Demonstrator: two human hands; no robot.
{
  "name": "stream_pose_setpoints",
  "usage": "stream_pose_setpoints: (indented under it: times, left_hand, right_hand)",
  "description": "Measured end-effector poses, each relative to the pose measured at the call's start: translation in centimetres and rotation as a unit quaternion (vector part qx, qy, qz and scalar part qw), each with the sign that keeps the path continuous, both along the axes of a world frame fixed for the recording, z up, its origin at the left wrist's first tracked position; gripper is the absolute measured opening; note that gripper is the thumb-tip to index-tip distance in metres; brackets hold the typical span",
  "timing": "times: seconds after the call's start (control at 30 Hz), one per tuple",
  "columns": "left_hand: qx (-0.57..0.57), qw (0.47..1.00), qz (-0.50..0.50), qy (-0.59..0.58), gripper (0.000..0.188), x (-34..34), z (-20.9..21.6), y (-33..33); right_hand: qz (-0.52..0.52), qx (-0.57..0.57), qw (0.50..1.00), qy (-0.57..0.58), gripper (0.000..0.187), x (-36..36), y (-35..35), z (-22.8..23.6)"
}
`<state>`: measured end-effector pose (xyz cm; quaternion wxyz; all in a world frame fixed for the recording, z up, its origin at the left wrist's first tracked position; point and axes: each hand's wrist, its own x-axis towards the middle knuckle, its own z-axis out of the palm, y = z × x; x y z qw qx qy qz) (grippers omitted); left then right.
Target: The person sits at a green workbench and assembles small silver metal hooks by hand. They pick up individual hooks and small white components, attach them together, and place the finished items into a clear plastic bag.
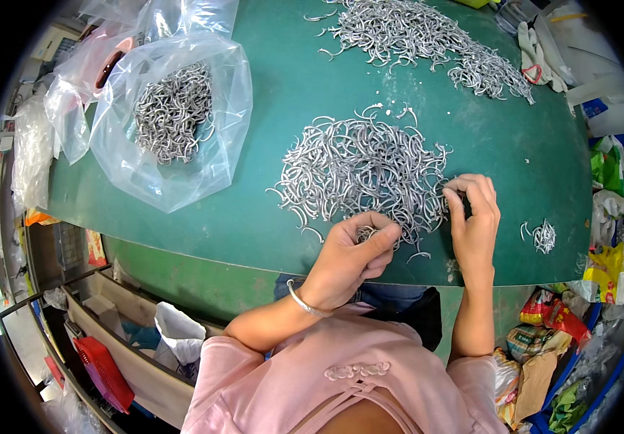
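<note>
A loose heap of small curved silver metal pieces (355, 163) lies on the green table in front of me. My left hand (359, 253) is closed at the heap's near edge, with several of these curved pieces bunched inside its curled fingers. At the heap's right edge, my right hand (475, 213) has its thumb and fingertips drawn together in a pinch. Whatever sits between those fingertips is too small to make out. A small separate cluster of silver pieces (543, 236) rests to the right of my right hand.
An open clear plastic bag (225, 137) holding more curved pieces stands at the left. Another large heap (406, 32) spreads across the far side of the green table (283, 79). White gloves (536, 58) lie far right. Bags and wrappers (605, 271) crowd the right edge; drawers (138, 347) sit below left.
</note>
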<state>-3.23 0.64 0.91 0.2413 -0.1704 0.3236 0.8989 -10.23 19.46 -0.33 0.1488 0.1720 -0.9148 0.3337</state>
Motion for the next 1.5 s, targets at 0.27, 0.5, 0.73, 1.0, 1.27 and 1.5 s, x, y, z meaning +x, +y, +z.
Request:
stream_pose_setpoints:
  times: [0.27,0.5,0.73,1.0,1.27,1.5]
  left_hand:
    - [0.007,0.999,-0.033,0.027,0.016,0.3,0.4,-0.1]
    - [0.007,1.0,-0.024,0.008,0.02,0.4,0.3,-0.4]
    - [0.011,1.0,-0.013,-0.02,0.023,0.4,-0.4,0.1]
    - [-0.011,0.999,-0.01,0.038,0.019,0.5,-0.4,0.0]
    - [-0.041,0.998,0.022,0.043,0.021,0.6,-0.2,0.0]
    - [0.01,1.0,0.015,0.011,0.021,0.5,-0.4,-0.2]
  right_hand:
    - [-0.019,0.14,0.989,0.038,0.011,-1.3,-2.6,-0.2]
    - [0.031,-0.123,0.983,-0.135,0.012,1.2,-1.6,2.3]
    - [0.18,-0.152,0.958,-0.163,0.014,3.7,-2.4,3.9]
    - [0.084,-0.049,0.993,-0.063,0.032,-1.3,-2.0,1.9]
    - [0.127,0.06,0.989,-0.041,0.028,-0.8,-2.1,0.9]
    - [0.076,0.023,0.997,-0.016,0.014,1.5,1.0,1.8]
